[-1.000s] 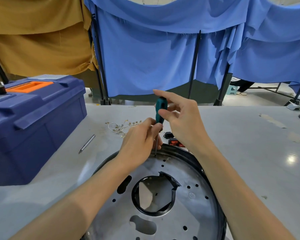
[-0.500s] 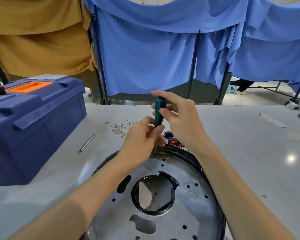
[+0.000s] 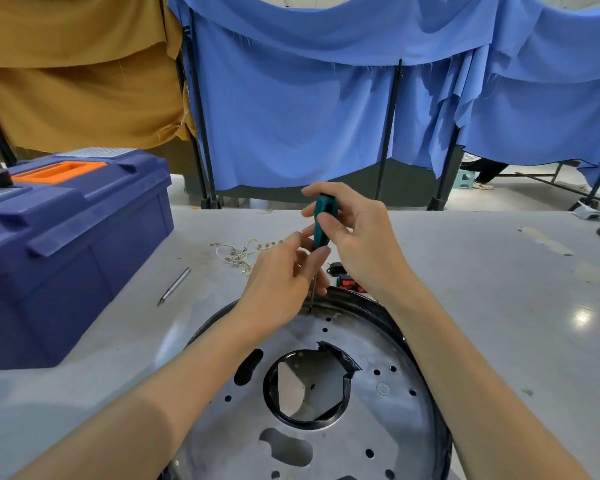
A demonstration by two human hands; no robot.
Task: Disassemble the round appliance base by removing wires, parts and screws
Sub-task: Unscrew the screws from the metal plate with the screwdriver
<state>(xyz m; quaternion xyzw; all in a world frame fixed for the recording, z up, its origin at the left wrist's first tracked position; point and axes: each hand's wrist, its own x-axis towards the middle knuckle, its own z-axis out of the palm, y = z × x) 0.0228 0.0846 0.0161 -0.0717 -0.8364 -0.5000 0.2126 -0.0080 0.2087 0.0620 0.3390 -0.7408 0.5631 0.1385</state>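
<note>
Task in progress: the round base [image 3: 378, 344] lies on the table [image 3: 499, 306] before the person, with wires [image 3: 238, 252] and small parts [image 3: 347, 280] laid beyond it; the right hand [image 3: 359, 237] grips the screwdriver [image 3: 323, 220] handle and the left hand [image 3: 278, 282] pinches its shaft, the tip at the far rim, so unscrewing appears unfinished.

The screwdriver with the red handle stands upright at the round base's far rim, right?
Not quite. The head view shows the screwdriver has a teal handle, not red; it does stand upright at the far rim of the round base.
</note>
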